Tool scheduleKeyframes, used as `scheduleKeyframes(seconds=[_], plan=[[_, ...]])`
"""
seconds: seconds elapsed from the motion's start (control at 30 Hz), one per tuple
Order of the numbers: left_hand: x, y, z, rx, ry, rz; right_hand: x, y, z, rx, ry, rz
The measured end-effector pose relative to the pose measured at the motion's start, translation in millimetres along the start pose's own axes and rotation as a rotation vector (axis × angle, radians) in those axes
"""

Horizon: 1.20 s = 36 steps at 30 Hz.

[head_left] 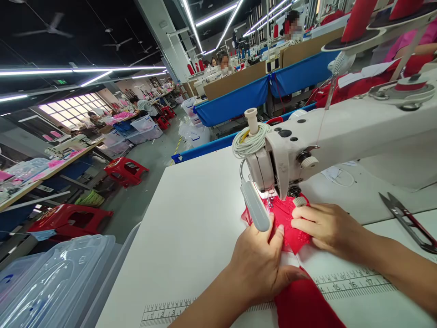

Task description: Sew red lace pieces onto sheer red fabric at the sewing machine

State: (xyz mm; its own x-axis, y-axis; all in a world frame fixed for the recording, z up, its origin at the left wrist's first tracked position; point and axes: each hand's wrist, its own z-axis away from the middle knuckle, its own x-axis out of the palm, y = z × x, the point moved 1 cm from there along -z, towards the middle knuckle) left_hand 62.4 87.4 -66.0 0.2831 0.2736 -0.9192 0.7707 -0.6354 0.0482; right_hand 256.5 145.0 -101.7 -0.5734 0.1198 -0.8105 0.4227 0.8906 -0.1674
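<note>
Over on the left the factory floor runs away under long strip lights: clear plastic bins (51, 278) in the near corner, red plastic stools (125, 170) on the grey floor, a green basket (89, 198) beside them, and worktables strewn with pink pieces. Further back sit other workers at their benches, with blue fabric troughs (235, 102) hung along the rows.

The white sewing table (191, 218) fills the foreground. A printed ruler (351, 282) runs along its near edge; the numbers 3 on the left and 15, 16, 17 on the right can be read, the middle being covered by arm and cloth.

The left hand (262, 262) lies flat, fingers together, pressing down on the red fabric (293, 228), fingertips close to the needle area. The fabric lies under the presser foot of the white sewing machine (341, 136) and trails back off the table's near edge. The right hand (324, 225) lies just beside it, fingers laid flat on the cloth's right edge, pinching nothing.

A coil of white cord (251, 141) sits atop the machine head. The needle itself is hard to make out behind the lamp. At far right lie thread snips (406, 218), and red thread cones (358, 20) are cut off by the top edge.
</note>
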Motion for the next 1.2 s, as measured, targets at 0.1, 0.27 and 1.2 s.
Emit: scheduleKeyframes(seconds=[0.1, 0.27, 1.2], plan=[[0.7, 0, 1, 0.000, 0.010, -0.005, 1, 0, 0, 0.000, -0.004, -0.003], [-2.4, -1, 3, -0.016, 0.013, -0.035, 2, -3, -1, -0.015, -0.028, -0.010], [9.1, 2, 2, 0.007, 0.054, -0.085, -9, 2, -5, -0.033, -0.039, 0.078]])
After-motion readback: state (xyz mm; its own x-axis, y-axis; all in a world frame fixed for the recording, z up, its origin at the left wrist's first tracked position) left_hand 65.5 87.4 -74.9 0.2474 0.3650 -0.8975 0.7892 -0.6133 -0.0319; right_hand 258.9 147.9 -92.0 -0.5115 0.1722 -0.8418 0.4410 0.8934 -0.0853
